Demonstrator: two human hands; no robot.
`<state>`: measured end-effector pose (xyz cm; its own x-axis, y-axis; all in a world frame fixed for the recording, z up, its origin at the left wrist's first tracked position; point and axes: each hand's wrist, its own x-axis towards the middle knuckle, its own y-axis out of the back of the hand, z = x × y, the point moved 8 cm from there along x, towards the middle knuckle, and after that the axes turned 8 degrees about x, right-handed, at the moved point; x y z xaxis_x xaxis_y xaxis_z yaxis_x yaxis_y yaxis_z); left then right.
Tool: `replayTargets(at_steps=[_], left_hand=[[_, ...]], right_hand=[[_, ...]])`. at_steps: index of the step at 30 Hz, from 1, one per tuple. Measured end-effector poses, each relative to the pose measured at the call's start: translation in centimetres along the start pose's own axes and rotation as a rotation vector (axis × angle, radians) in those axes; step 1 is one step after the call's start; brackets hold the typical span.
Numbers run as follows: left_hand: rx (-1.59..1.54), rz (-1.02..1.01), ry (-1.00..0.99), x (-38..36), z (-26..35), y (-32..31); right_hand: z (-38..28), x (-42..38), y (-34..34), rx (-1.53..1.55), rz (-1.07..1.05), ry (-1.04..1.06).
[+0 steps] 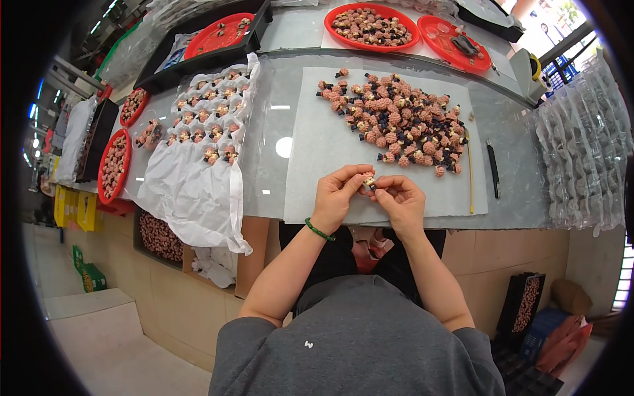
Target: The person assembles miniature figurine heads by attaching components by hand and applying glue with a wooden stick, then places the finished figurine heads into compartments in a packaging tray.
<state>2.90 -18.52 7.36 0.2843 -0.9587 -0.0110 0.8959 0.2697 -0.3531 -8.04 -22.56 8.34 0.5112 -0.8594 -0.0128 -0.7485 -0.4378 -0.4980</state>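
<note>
Both hands are pinching one small pink piece (370, 180) between us: left hand (338, 196) and right hand (401, 200) fingertips closing narrowly from either side, pile (396, 122) lying ahead.

A glass-topped counter (277, 191) bears a white sheet (317, 152), red trays (372, 26) and a pen (493, 170)

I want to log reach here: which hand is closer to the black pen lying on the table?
Right. The right hand sits just left of and below the black pen, while the left hand is farther left, beyond the small figure piece both hands pinch.
</note>
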Motion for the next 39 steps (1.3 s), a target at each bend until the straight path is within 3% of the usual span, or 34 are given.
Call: replayTargets(at_steps=[11,15,32,35,39], left_hand=[[-0.07,-0.012,0.006,0.0,0.1,-0.2],[0.085,-0.02,-0.042,0.0,0.2,-0.1],[-0.039,-0.062,0.003,0.1,0.4,-0.4],[-0.052,-0.077,0.001,0.2,0.1,-0.4],[0.004,-0.095,0.044,0.2,-0.3,-0.4]], right_hand=[[-0.2,-0.1,0.5,0.044,0.066,0.061],[-0.3,-0.2,0.5,0.002,0.05,0.111],[-0.7,-0.4,0.4,-0.043,0.062,0.201],[-2.0,-0.6,-1.0,-0.191,-0.018,0.315],[-1.9,-0.6,-1.2,-0.259,-0.045,0.289]])
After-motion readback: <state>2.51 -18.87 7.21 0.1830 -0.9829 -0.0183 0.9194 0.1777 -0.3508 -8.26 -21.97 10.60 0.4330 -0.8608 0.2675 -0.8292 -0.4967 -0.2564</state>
